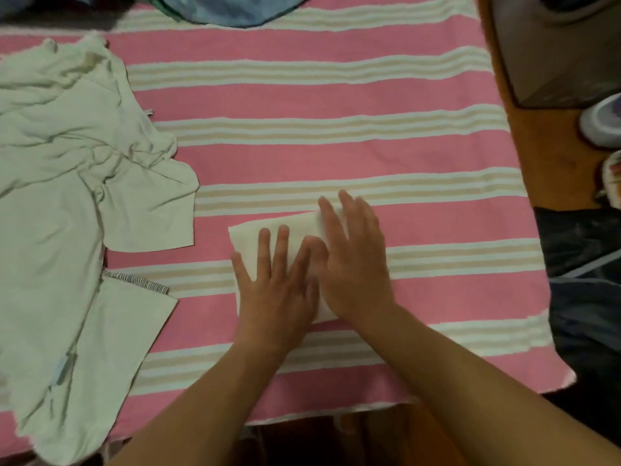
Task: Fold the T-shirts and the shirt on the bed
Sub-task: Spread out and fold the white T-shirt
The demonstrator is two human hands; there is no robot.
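Note:
A small folded pale garment (250,235) lies near the middle of the pink striped bed cover (319,92). My left hand (277,285) presses flat on its near left part, fingers straight and spread. My right hand (353,257) lies flat on its right part, fingers straight, and it looks blurred. Both hands hide much of the folded piece. A heap of unfolded pale green T-shirts (60,183) spreads over the left side of the bed, with a striped edge (137,280) showing under one of them.
Blue cloth (232,8) lies at the far edge of the bed. To the right of the bed are a wooden floor (551,156), a grey box (557,52), shoes (605,122) and dark bags (584,297). The bed's near edge runs just below my forearms.

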